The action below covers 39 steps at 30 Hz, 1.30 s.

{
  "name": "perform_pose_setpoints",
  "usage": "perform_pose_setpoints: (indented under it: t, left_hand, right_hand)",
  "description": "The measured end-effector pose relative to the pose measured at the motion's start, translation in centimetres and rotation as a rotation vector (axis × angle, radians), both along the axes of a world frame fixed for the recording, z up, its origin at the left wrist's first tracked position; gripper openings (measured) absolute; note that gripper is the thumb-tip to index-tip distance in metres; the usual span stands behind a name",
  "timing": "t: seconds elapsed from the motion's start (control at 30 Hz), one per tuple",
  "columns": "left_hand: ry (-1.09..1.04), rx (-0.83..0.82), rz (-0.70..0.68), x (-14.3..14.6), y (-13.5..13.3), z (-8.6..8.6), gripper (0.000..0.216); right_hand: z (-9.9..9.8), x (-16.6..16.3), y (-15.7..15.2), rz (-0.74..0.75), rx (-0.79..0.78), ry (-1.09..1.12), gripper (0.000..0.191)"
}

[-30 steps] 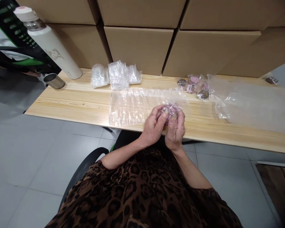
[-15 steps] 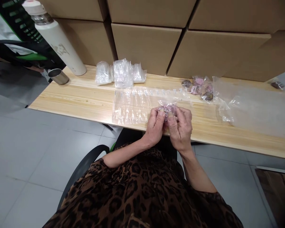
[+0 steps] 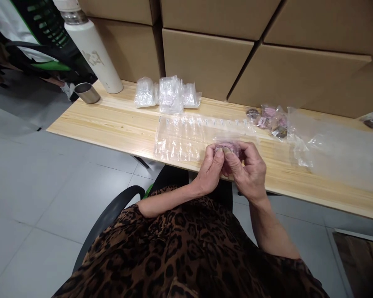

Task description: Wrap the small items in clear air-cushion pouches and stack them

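Note:
Both hands hold one small pink packet (image 3: 229,147) in clear plastic film, just over the table's front edge. My left hand (image 3: 210,170) is closed on its left side, and my right hand (image 3: 249,169) grips its right side. The two thumbs press close together on top; the packet's underside is hidden by the fingers. Just left of the hands and beyond them lies a row of flat clear plastic bags (image 3: 182,138), overlapping one another. Several similar pink and brown packets (image 3: 269,119) sit in a loose pile farther back on the right.
Bundles of clear bags (image 3: 170,95) stand against stacked cardboard boxes (image 3: 208,66). A white bottle (image 3: 95,56) and a metal cup (image 3: 87,93) occupy the left end. A large plastic sheet (image 3: 345,151) covers the wooden table's (image 3: 112,128) right part. Someone sits at far left.
The packet has been turned or squeezed between my fingers, so its printed lettering shows less. My thumbs have come closer together. The view has shifted slightly.

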<state>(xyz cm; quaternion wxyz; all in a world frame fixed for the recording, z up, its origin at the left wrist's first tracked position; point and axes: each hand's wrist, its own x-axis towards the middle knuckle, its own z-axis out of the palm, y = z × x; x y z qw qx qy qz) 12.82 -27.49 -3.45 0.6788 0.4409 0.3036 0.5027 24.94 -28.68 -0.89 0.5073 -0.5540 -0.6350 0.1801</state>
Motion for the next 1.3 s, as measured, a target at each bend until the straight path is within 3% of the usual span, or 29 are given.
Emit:
perform_pose_setpoints:
  t: [0.1, 0.2, 0.27, 0.4, 0.53, 0.73, 0.87, 1.0, 1.13, 1.3]
  left_hand:
    - [0.036, 0.015, -0.067, -1.0, 0.1, 0.1, 0.079]
    - [0.093, 0.064, 0.012, -2.3, 0.2, 0.4, 0.082]
    - [0.113, 0.081, 0.076, -3.1, 0.4, 0.4, 0.079]
    - [0.124, 0.087, 0.144, -3.8, 0.7, 0.1, 0.072]
    - [0.159, 0.138, 0.152, -3.9, 0.7, 0.3, 0.064]
    - [0.261, 0.328, 0.297, -5.8, 1.6, 1.1, 0.052]
    - [0.425, 0.419, 0.494, -9.2, 3.7, 0.9, 0.05]
    - [0.73, 0.477, 0.626, -14.1, 5.7, 0.3, 0.052]
    - [1.06, 0.496, 0.605, -17.3, 6.9, -0.3, 0.056]
    - [1.378, 0.397, 0.475, -17.4, 8.4, 0.0, 0.056]
  right_hand:
    - [2.2, 2.3, 0.3, -0.044, 0.047, -0.229, 0.032]
    - [3.8, 6.7, 0.4, -0.174, 0.09, -0.573, 0.034]
    - [3.9, 10.0, 0.4, -0.281, 0.061, -0.771, 0.03]
    - [1.9, 14.6, -0.1, -0.371, -0.241, -0.974, 0.017]
    - [0.3, 15.5, -0.5, -0.381, -0.373, -0.96, 0.014]
    - [1.1, 15.9, -0.4, -0.409, -0.442, -0.886, 0.015]
    - [1.2, 17.3, -0.1, -0.403, -0.443, -0.892, 0.023]
    - [0.9, 18.7, 0.5, -0.363, -0.533, -0.831, 0.039]
    - [1.1, 19.5, 1.1, -0.367, -0.574, -0.741, 0.051]
    - [2.3, 18.8, 1.6, -0.467, -0.615, -0.581, 0.064]
